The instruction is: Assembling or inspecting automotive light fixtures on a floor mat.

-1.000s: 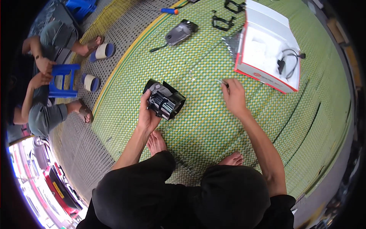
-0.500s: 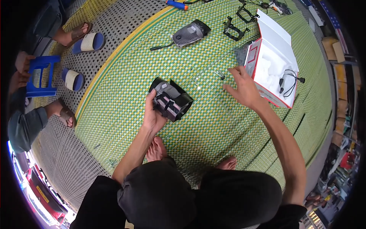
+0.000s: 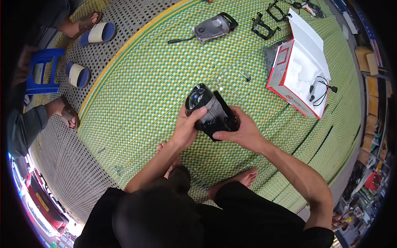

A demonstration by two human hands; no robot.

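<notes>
A black projector headlight module [image 3: 217,113] is held between both hands above the mat, tilted, its round lens with a bluish glint facing up and to the left. My left hand [image 3: 187,127] grips the lens end, thumb across the top. My right hand [image 3: 244,131] is closed round the other end, with the thumb on the near side; its other fingers are partly hidden. A second module [image 3: 214,28], grey and ribbed with a short black cable, lies farther off. Just beyond the held module are a small screw-like piece [image 3: 245,76] and some tiny bright bits [image 3: 220,87].
At the right stands an open white and red box [image 3: 295,78] with white foam and a black cable [image 3: 320,91]. Black metal brackets [image 3: 264,28] lie behind it. On the left are sandals [image 3: 78,75], a blue stool [image 3: 43,70] and another person's feet [image 3: 68,113].
My right hand has come from beside the box to the module and taken hold of it. The module has moved right and turned, so its lens now shows.
</notes>
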